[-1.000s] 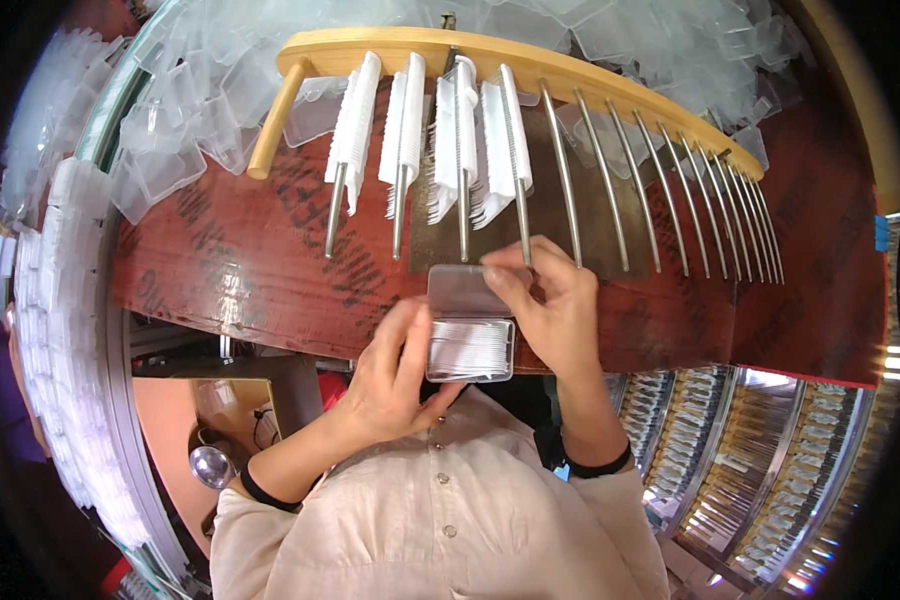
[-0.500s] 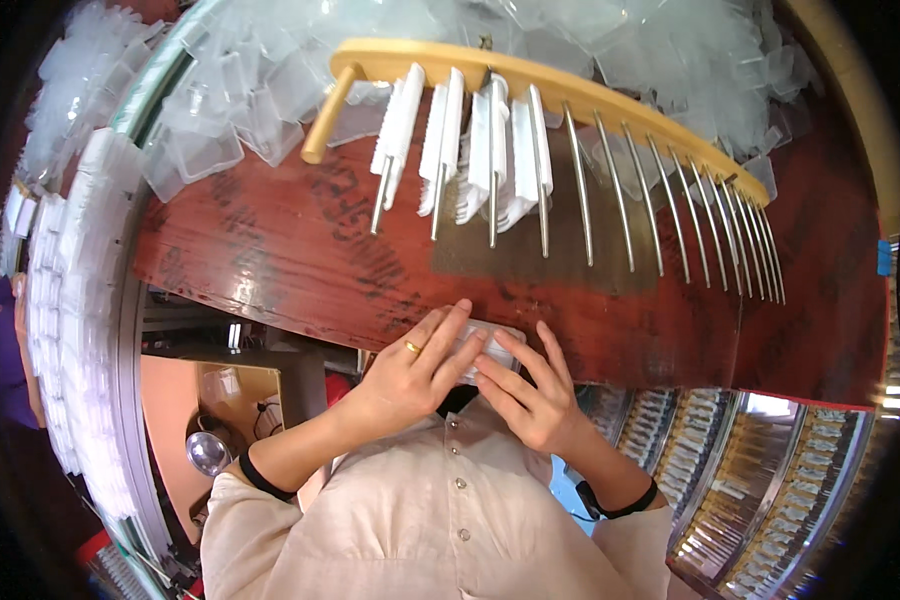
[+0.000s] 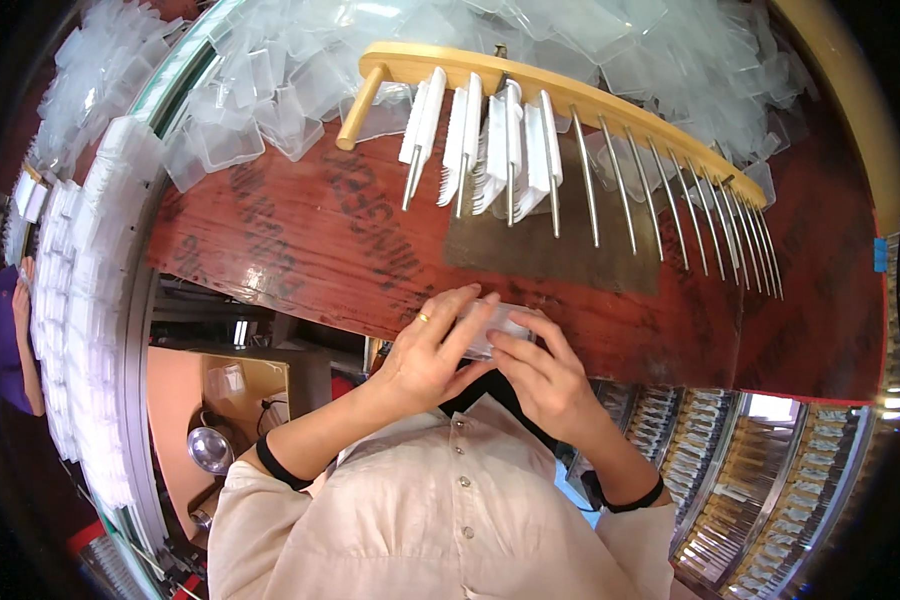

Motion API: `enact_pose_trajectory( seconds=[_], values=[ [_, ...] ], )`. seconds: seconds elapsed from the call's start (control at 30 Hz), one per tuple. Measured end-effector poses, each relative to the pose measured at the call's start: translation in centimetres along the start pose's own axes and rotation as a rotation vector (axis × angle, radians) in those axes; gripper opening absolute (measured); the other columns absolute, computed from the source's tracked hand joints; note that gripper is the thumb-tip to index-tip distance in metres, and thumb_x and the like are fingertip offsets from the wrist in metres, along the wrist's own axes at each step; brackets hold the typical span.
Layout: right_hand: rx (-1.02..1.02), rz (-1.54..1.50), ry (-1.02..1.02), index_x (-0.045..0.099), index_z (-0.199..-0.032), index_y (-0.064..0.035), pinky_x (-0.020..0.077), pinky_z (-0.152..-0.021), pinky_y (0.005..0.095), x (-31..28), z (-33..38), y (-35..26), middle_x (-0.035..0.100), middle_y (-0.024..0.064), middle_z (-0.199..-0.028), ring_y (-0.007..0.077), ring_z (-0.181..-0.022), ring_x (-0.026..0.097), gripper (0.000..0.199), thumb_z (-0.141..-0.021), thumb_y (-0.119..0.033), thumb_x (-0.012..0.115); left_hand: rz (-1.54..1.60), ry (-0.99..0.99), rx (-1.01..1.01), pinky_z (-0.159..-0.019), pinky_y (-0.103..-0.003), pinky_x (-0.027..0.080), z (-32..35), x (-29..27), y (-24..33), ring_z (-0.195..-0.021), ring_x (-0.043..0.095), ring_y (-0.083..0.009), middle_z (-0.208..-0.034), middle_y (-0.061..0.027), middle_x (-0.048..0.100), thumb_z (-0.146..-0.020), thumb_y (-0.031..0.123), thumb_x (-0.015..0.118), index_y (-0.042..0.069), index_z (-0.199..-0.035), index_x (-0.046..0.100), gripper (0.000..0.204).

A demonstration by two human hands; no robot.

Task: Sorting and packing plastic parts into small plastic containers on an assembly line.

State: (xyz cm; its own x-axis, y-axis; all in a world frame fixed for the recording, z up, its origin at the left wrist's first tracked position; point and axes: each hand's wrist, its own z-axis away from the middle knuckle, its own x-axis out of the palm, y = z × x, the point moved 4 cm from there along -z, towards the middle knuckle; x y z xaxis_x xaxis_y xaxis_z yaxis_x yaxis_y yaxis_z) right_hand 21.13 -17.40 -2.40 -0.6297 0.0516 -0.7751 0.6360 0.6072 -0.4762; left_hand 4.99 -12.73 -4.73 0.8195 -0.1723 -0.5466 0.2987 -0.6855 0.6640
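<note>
A small clear case (image 3: 492, 325) is pinched between the left hand (image 3: 432, 350) and right hand (image 3: 538, 375) at the counter's (image 3: 300, 240) near edge, both grips clamped on it, probably for squeezing it closed; rack (image 3: 530, 90) is untouched.

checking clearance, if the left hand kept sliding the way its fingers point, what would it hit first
Its fingers point up and to the right, over the clear plastic case both hands hold. The left hand would likely first meet the right hand at the case; beyond lies bare red tabletop. Depth is unclear.
</note>
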Motion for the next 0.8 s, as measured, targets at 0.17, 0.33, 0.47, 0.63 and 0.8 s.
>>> enact_pose_trajectory(
  seconds=[0.17,0.33,0.47,0.63,0.8],
  values=[
    [-0.242,0.387,0.012,0.069,-0.101,0.0054,0.0509,-0.092,0.0567,1.1,2.4,-0.2,0.063,0.0172,-0.117,0.0408,-0.115,0.057,0.024,-0.08,-0.006,0.066,-0.338,-0.121,0.301,-0.091,-0.043,0.052,0.5,0.5,1.0,-0.114,0.058,-0.0359,-0.13,-0.0244,0.055,-0.075,0.016,0.071,-0.006,-0.125,0.058,0.057],
    [-0.246,0.165,0.028,0.069,-0.088,0.0005,0.0563,-0.061,0.0335,-0.7,0.1,-2.0,0.069,0.0174,-0.097,0.0292,-0.08,0.071,0.017,-0.076,-0.009,0.077,-0.285,-0.123,0.513,-0.087,-0.038,0.05,0.5,-2.0,1.6,-0.096,0.064,-0.0235,-0.113,-0.0156,0.065,-0.078,0.02,0.064,-0.007,-0.124,0.059,0.053],
    [0.088,-0.615,-0.395,0.067,-0.106,0.0054,0.0563,-0.062,0.03,-2.3,-0.2,2.2,0.071,0.0228,-0.098,0.0262,-0.08,0.072,0.037,-0.077,-0.013,0.079,-0.029,-0.151,0.525,-0.071,-0.035,0.044,1.3,-3.1,2.6,-0.079,0.057,-0.0219,-0.088,-0.0092,0.06,-0.085,0.024,0.065,-0.007,-0.116,0.061,0.043],
    [0.354,0.285,0.081,0.053,-0.129,0.006,0.0378,-0.105,0.0417,-3.6,-4.2,20.3,0.058,0.0271,-0.127,0.0377,-0.123,0.053,0.045,-0.097,-0.024,0.06,-0.162,0.217,0.217,-0.07,-0.036,0.044,5.3,-11.6,2.7,-0.079,0.058,-0.0237,-0.09,-0.0089,0.062,-0.081,0.021,0.075,-0.002,-0.11,0.063,0.039],
    [0.263,0.551,-0.193,0.047,-0.137,0.0039,0.029,-0.113,0.0489,-0.6,-8.5,15.6,0.042,0.0313,-0.143,0.0472,-0.134,0.037,0.054,-0.094,-0.025,0.064,-0.501,0.529,-0.351,-0.081,-0.043,0.054,14.5,-22.3,1.2,-0.091,0.068,-0.0338,-0.105,-0.0139,0.069,-0.069,-0.007,0.066,0.003,-0.121,0.059,0.053]
  ],
)
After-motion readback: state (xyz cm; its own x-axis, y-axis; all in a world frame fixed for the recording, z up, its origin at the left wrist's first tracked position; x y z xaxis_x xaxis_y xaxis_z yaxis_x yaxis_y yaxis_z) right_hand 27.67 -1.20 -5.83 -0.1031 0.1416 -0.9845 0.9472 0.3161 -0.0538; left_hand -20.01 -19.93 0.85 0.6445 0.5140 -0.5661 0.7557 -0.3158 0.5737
